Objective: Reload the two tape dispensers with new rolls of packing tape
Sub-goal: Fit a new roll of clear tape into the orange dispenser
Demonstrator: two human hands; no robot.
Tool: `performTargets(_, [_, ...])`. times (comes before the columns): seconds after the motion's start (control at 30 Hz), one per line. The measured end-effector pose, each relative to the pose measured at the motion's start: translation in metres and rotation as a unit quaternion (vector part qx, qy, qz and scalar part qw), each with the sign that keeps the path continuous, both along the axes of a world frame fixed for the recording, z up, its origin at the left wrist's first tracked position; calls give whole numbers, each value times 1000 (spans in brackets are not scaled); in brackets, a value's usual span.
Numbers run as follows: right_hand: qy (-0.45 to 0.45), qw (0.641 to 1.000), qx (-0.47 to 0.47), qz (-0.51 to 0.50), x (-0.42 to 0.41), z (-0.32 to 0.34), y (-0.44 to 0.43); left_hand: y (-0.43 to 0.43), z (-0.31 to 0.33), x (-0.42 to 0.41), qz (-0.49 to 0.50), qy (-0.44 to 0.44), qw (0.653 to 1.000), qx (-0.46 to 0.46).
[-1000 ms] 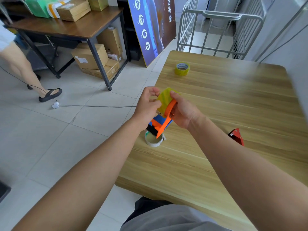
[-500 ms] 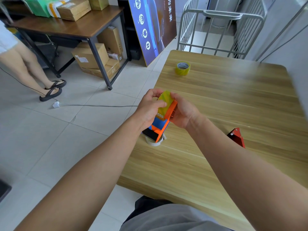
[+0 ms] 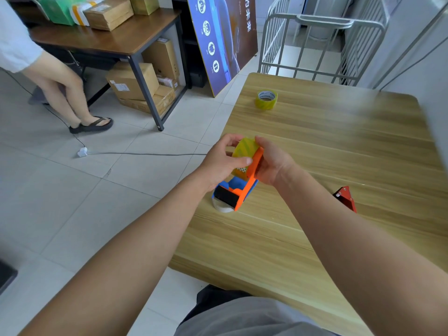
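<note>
Both hands up over near-left edge of wooden table point(image 3: 315, 146). L hand point(image 3: 224, 162) grips yellow tape roll point(image 3: 244, 147), thumb across it. R hand point(image 3: 272, 163) holds orange dispenser point(image 3: 253, 173), roll seated against frame. Empty core point(image 3: 221, 207) on table under dispenser. 2nd yellow roll point(image 3: 266, 99) at far end. Red dispenser point(image 3: 345, 197) right, partly hidden by R arm.

Pale grey floor tiles point(image 3: 60, 202) covered the room. A dark wooden desk point(image 3: 104, 40) carried cardboard boxes point(image 3: 109, 13), with more stacked beneath. A blue poster board point(image 3: 223, 37) leaned beside a metal cage trolley point(image 3: 322, 42).
</note>
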State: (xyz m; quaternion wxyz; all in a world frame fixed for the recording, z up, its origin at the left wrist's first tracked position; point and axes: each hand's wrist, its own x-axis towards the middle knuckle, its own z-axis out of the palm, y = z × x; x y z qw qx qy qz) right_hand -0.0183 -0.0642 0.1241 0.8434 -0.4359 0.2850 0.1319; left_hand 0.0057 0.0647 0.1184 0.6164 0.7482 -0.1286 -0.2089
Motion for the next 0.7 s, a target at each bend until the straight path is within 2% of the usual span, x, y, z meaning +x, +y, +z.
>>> performTargets(0.07, [-25, 999, 3, 26, -1, -1, -1, -2, 1, 4, 18, -15, 999, 31])
performTargets(0.2, [-60, 994, -19, 92, -3, 1, 0, -6, 6, 12, 107, 51, 992, 41])
performTargets(0.33, [-80, 987, -19, 138, -6, -2, 1, -8, 11, 15, 141, 89, 984, 58])
performTargets(0.4, [-90, 986, -38, 137, -5, -3, -1, -4, 15, 14, 108, 87, 989, 51])
performTargets(0.53, [-66, 989, -75, 110, 2, -5, -10, 7, 20, 11, -54, 57, 996, 52])
performTargets(0.6, [-55, 988, -88, 114, 3, -3, -10, 9, 18, 12, -44, 55, 996, 50])
performTargets(0.7, [-85, 978, -99, 162, 2, 1, -7, 8, 18, 14, -12, 107, 994, 17])
